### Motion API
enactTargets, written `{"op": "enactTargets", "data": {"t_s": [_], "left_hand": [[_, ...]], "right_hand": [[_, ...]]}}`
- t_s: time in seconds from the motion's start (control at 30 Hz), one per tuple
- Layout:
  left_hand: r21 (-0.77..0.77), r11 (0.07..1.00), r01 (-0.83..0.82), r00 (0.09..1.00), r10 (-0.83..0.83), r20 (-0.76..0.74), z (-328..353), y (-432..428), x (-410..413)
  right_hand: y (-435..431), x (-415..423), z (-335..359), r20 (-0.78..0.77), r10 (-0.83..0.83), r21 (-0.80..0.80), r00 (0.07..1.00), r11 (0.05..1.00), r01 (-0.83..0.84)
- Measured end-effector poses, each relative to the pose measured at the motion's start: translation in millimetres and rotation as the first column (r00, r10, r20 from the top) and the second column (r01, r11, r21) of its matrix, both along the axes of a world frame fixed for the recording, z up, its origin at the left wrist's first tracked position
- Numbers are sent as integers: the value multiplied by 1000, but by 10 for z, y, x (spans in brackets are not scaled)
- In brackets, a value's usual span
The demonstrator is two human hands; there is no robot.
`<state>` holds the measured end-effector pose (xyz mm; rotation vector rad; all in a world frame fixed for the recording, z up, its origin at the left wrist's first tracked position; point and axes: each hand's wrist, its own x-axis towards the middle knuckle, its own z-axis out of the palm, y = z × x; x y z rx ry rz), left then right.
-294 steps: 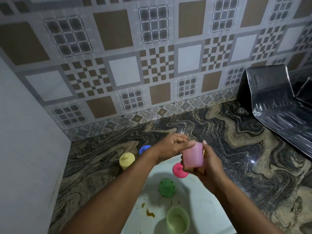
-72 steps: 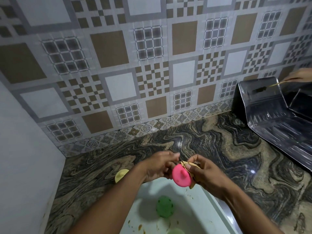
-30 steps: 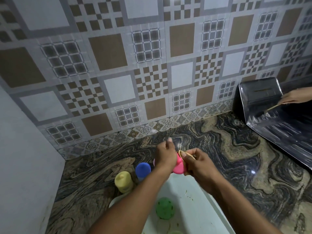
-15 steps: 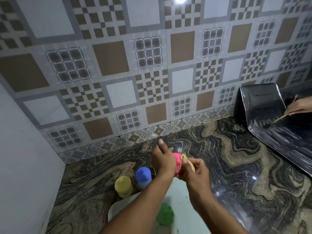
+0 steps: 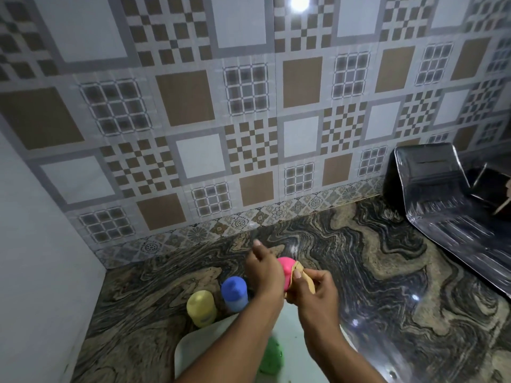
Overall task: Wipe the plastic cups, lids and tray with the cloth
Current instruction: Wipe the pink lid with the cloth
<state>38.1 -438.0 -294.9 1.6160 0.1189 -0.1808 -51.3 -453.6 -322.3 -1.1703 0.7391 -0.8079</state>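
My left hand (image 5: pixel 264 268) holds a pink lid (image 5: pixel 286 269) on edge above the counter, index finger raised. My right hand (image 5: pixel 315 290) pinches a small tan cloth (image 5: pixel 305 277) against the lid's right side. A yellow cup (image 5: pixel 201 308) and a blue cup (image 5: pixel 235 293), both lidded, stand on the counter just left of my left wrist. The white tray (image 5: pixel 190 352) lies under my forearms at the bottom edge. A green lid (image 5: pixel 272 355) rests on it, partly hidden by my left arm.
The marble counter (image 5: pixel 387 286) runs to a tiled wall (image 5: pixel 249 134) behind and a plain white wall (image 5: pixel 41 258) on the left. A shiny steel tray (image 5: pixel 448 217) leans at the right; a thin stick (image 5: pixel 500 208) shows at the frame's right edge.
Both hands with the pink lid and cloth have shifted slightly; the lid has turned more edge-on. The other person's hand at the right has left view. The camera tilted up a little.
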Motion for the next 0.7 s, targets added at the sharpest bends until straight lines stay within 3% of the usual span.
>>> {"op": "enactTargets", "data": {"t_s": [0.03, 0.1, 0.17, 0.23, 0.3, 0.37, 0.43, 0.5, 0.57, 0.63, 0.7], "left_hand": [[-12, 994, 106, 992, -107, -68, -80, 23, 30], [-83, 921, 381, 889, -390, -240, -114, 126, 120], [-82, 829, 553, 789, -553, -269, -61, 177, 225], [47, 882, 468, 881, -462, -106, 30, 131, 194], [71, 979, 191, 980, -195, 47, 113, 56, 100], [28, 999, 26, 1000, -26, 9, 75, 17, 62], [0, 988, 152, 982, -151, -116, -46, 66, 98], [-89, 914, 395, 869, -404, -285, -141, 183, 202], [-59, 852, 519, 811, -514, -279, -137, 248, 298], [71, 922, 380, 924, -373, -87, -65, 185, 271], [50, 993, 103, 994, -105, 41, 73, 106, 151]], "right_hand": [[-59, -16, 19, -8, 39, 17, 999, 999, -39], [-270, -81, 120, -28, 256, 39, 966, 966, -255], [-452, -126, 225, -45, 436, 58, 899, 899, -433], [-429, -95, 241, -44, 425, 52, 904, 905, -422], [-223, -17, 135, -47, 227, -15, 973, 974, -228], [-7, 33, 2, -48, 52, -48, 998, 997, -54], [11, 0, -12, -47, 43, -23, 998, 999, -44], [-176, -70, 81, -53, 231, 1, 971, 973, -231], [-350, -106, 154, -58, 410, 20, 910, 912, -410], [-304, -54, 136, -83, 374, -4, 924, 927, -376], [-95, 46, 20, -91, 137, -100, 986, 984, -146]]}}
